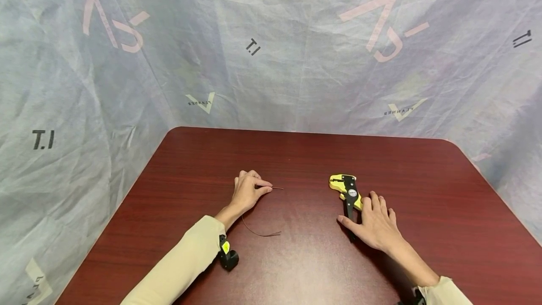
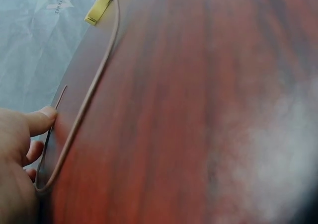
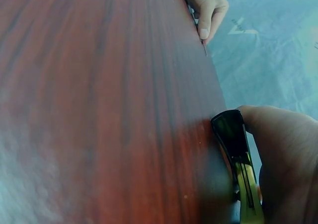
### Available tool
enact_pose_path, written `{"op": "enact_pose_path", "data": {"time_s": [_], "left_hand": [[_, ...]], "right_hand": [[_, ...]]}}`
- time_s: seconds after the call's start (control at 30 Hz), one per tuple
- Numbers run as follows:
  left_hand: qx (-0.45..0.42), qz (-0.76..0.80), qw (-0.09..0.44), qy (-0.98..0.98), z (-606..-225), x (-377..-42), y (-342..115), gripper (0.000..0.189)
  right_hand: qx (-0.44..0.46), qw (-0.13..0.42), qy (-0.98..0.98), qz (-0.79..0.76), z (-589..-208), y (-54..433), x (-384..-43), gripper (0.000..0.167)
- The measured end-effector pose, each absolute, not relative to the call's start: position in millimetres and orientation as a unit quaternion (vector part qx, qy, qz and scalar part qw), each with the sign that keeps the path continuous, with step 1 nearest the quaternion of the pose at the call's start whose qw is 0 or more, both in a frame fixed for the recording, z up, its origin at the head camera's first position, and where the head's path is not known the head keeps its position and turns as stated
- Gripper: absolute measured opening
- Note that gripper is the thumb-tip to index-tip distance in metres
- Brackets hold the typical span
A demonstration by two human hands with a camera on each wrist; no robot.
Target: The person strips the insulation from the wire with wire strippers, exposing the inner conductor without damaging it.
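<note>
A thin brown wire (image 2: 92, 87) is pinched between the thumb and forefinger of my left hand (image 1: 246, 193). One short end sticks out past the fingertips, while the longer part loops back below the wrist over the table. To the right lies a yellow and black wire stripper (image 1: 351, 193), its yellow head pointing away from me. My right hand (image 1: 378, 225) is at its handles with fingers spread, the thumb across the near part and the fingers along the right side. From the right wrist, the black handle end (image 3: 231, 129) shows beside the thumb.
The dark red wood-grain table (image 1: 296, 164) has rounded far corners. Behind it and to both sides hangs a pale grey printed cloth (image 1: 271, 74). A black wrist camera (image 1: 228, 258) is strapped at the left sleeve (image 1: 186, 253).
</note>
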State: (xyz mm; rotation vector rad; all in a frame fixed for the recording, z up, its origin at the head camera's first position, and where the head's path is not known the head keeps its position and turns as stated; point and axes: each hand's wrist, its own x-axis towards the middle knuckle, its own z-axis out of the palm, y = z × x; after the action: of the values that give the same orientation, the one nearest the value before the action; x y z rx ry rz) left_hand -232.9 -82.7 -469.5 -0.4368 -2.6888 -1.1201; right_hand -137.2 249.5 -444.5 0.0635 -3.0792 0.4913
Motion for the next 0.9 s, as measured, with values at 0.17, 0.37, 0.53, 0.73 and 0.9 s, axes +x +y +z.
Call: {"op": "enact_pose_path", "data": {"time_s": [0.17,0.37,0.53,0.73,0.9], "left_hand": [[-0.148,-0.376,0.102,-0.909,-469.3,-233.1,-82.9,0.005],[-0.182,-0.341,0.115,-0.915,-470.2,-235.3,-81.4,0.006],[-0.211,-0.298,0.130,-0.922,-472.1,-236.0,-80.7,0.008],[-0.216,-0.286,0.128,-0.925,-472.8,-235.8,-81.2,0.009],[-0.226,-0.270,0.132,-0.926,-474.4,-236.0,-82.0,0.009]], "right_hand": [[0.021,0.011,-0.988,0.155,-444.3,249.3,-137.2,0.079],[0.021,0.009,-0.988,0.152,-444.8,249.4,-136.8,0.079],[0.020,0.006,-0.988,0.154,-444.9,249.5,-136.6,0.078],[0.019,0.003,-0.988,0.155,-444.2,249.3,-136.3,0.080],[0.019,0.004,-0.988,0.153,-444.2,249.3,-136.2,0.081]]}}
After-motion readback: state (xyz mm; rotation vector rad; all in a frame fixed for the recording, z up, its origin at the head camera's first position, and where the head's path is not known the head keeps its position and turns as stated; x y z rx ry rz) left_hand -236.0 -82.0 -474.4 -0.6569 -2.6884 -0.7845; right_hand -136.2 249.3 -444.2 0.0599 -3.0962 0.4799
